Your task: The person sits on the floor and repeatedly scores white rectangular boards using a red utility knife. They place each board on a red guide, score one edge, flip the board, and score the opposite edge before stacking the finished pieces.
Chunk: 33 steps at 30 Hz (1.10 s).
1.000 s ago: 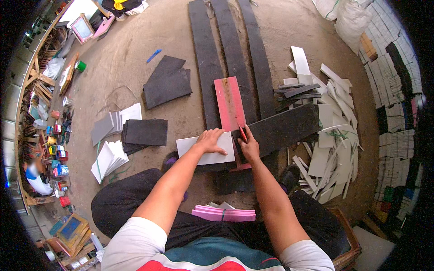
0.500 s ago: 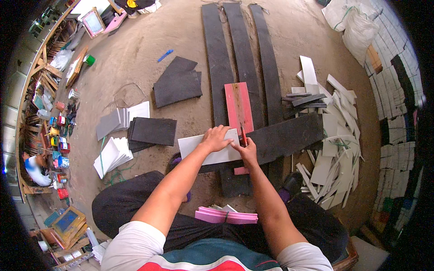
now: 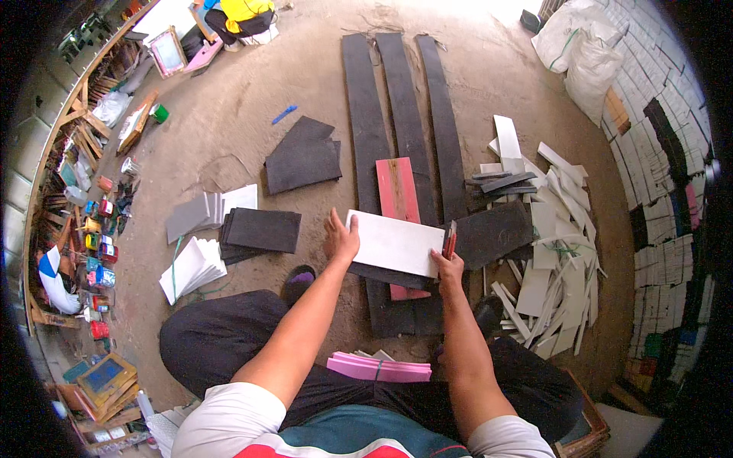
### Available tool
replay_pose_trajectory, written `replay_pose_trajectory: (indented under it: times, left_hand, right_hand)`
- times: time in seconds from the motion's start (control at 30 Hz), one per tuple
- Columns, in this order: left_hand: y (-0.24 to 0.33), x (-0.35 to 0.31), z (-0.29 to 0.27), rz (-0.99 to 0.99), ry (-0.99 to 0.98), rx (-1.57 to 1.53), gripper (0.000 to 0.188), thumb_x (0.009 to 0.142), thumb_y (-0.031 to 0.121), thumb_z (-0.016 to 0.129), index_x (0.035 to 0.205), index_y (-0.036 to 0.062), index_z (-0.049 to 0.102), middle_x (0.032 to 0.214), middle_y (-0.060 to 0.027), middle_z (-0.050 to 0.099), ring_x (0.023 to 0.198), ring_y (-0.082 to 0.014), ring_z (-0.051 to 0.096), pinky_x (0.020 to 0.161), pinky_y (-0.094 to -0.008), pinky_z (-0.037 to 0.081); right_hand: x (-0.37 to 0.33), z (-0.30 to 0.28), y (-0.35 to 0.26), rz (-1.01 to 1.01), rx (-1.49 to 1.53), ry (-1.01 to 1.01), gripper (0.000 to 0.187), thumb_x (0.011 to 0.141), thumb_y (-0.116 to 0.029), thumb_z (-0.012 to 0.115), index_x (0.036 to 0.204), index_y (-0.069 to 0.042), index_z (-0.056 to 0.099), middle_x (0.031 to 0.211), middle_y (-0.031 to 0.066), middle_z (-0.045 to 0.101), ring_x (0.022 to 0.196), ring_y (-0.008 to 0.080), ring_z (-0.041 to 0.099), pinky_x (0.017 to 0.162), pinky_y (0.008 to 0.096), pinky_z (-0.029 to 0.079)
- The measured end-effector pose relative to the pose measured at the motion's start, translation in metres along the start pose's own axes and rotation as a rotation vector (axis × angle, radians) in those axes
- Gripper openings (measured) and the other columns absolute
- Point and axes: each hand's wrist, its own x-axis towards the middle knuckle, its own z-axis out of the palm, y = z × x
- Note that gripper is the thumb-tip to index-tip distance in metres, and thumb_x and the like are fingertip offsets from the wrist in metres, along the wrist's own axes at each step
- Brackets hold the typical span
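My left hand (image 3: 341,235) grips the left end of a white rectangular foam sheet (image 3: 397,242), thumb on top. At the sheet's right end, my right hand (image 3: 447,266) pinches its edge and also holds a slim red cutter knife (image 3: 450,243) pointing away from me. Beneath the sheet lie a long black foam strip (image 3: 489,233), set crosswise, and a pink board (image 3: 397,191) with a brown stripe down its middle. What touches the sheet's underside is hidden.
Long black strips (image 3: 366,114) run away from me. To the left lie black sheets (image 3: 263,230), grey sheets (image 3: 191,217) and white sheets (image 3: 195,267). White offcuts (image 3: 561,267) heap at right. A pink bundle (image 3: 382,366) sits between my legs; a blue pen-like object (image 3: 284,114) lies farther off.
The white sheet has shifted right and slightly up. My left hand went from pressing on its top to gripping its left end; my right hand moved right to its right end, knife still held.
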Motion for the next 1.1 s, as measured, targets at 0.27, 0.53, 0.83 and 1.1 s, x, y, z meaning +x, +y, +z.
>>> replay_pose_trajectory:
  times: [0.27,0.53,0.83,1.1]
  left_hand:
    - [-0.052,0.001,0.004,-0.450,-1.032,-1.112,0.049,0.107,0.044,0.044,0.142,0.0102,0.052,0.140,-0.0118,0.059,0.122,-0.0319,0.062,0.093,-0.0617,0.054]
    - [-0.069,0.000,-0.001,-0.445,-0.854,-1.360,0.037,0.107,0.030,0.052,0.142,0.0190,0.048,0.136,-0.0092,0.059,0.116,-0.0308,0.065,0.078,-0.0525,0.064]
    - [-0.084,0.071,-0.002,-0.513,-0.257,-1.665,0.039,0.105,0.032,0.056,0.137,0.0128,0.049,0.134,-0.0082,0.056,0.112,-0.0308,0.061,0.078,-0.0495,0.065]
    - [-0.064,0.156,-0.027,-0.753,0.017,-1.577,0.048,0.101,0.044,0.062,0.127,0.0048,0.052,0.125,-0.0136,0.058,0.110,-0.0274,0.062,0.083,-0.0392,0.060]
  right_hand:
    - [0.007,-0.031,0.037,-0.058,-0.074,0.250,0.020,0.086,-0.018,0.082,0.091,-0.002,0.072,0.083,-0.0012,0.067,0.071,0.0092,0.059,0.066,0.0294,0.047]
    - [0.006,0.002,0.028,-0.243,-0.159,0.340,0.025,0.086,-0.017,0.081,0.097,0.002,0.069,0.085,0.0033,0.068,0.074,0.0130,0.060,0.069,0.0326,0.050]
    - [0.047,0.011,0.069,-0.079,0.174,0.331,0.017,0.098,-0.017,0.068,0.109,-0.005,0.062,0.076,-0.0016,0.059,0.051,0.0113,0.050,0.045,0.0308,0.038]
    - [0.057,-0.023,0.092,-0.033,0.162,0.370,0.018,0.099,-0.018,0.068,0.114,-0.012,0.060,0.072,-0.0045,0.053,0.049,0.0094,0.047,0.042,0.0275,0.037]
